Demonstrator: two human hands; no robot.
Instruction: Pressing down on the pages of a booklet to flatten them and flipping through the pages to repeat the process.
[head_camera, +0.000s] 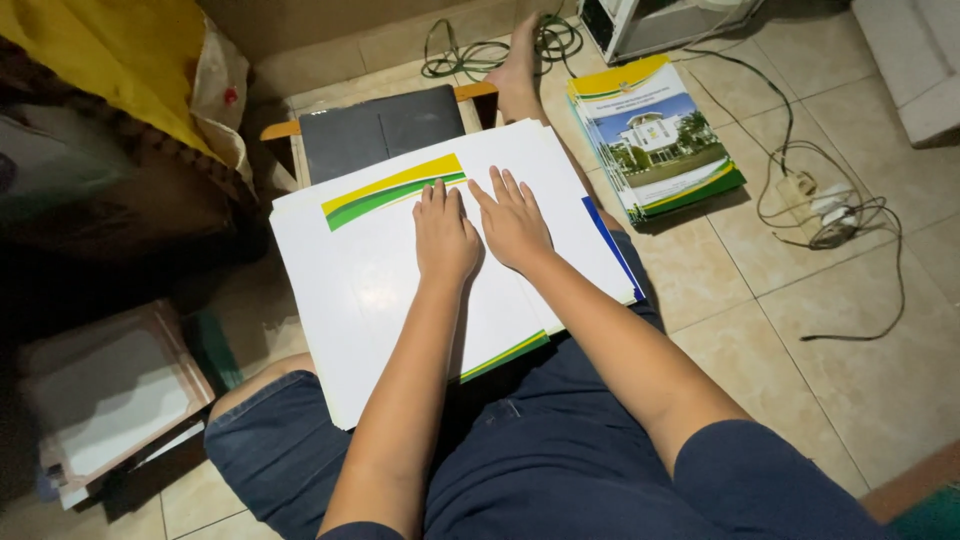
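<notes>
A stack of large white glossy sheets with a yellow and green stripe lies across my lap. My left hand rests flat on the top sheet, fingers together and pointing away from me. Right beside it, my right hand also presses flat on the sheet, fingers slightly spread. The two hands nearly touch at the thumbs. Neither hand grips anything. My legs in dark blue shorts are under the sheets.
A pile of printed covers showing a building lies on the tiled floor at right. A power strip with tangled cables sits further right. A dark laptop on a small wooden stand is ahead. Stacked sheets lie at left.
</notes>
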